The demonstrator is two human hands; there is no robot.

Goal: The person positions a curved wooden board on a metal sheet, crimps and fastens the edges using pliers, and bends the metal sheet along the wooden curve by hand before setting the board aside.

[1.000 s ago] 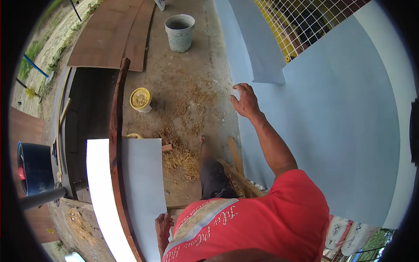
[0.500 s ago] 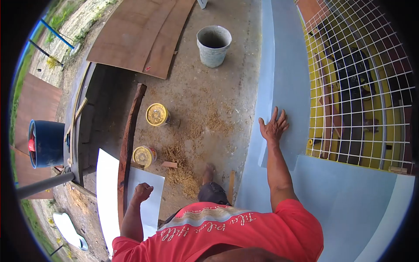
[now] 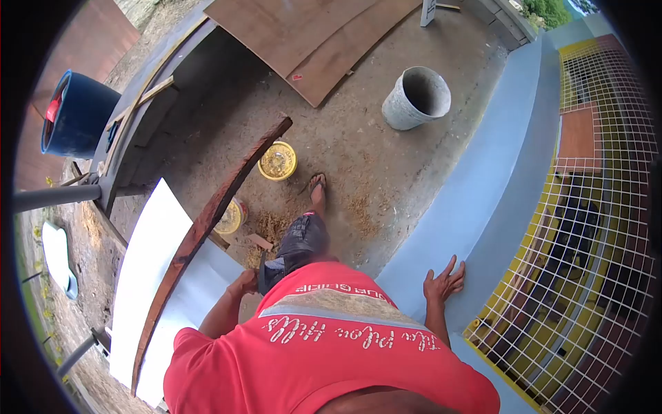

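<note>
Plank (image 3: 204,226) lies to the left of the left hand (image 3: 243,283), apart from it, and crosses over the sheet (image 3: 148,248) in this view. Its long axis runs obliquely: the far end points forward and right toward a tub (image 3: 278,161), the near end points back and left. The left hand is the nearer of the two; the right hand (image 3: 443,283) is well apart, on the other side of the torso.

Left hand: fingers curled, beside the shorts (image 3: 303,243) and close to the sheet's right edge. Whether it grips anything cannot be told — a dark strip shows just beside it.

Right hand: open, fingers spread, nothing held. It appears to rest on the blue ledge (image 3: 476,200) — mesh (image 3: 593,234) stands to the right of that ledge.

Forward of the hands, a bucket (image 3: 416,98) stands on the floor (image 3: 345,114), near the ledge. A second tub (image 3: 231,216) sits beside the plank.
</note>
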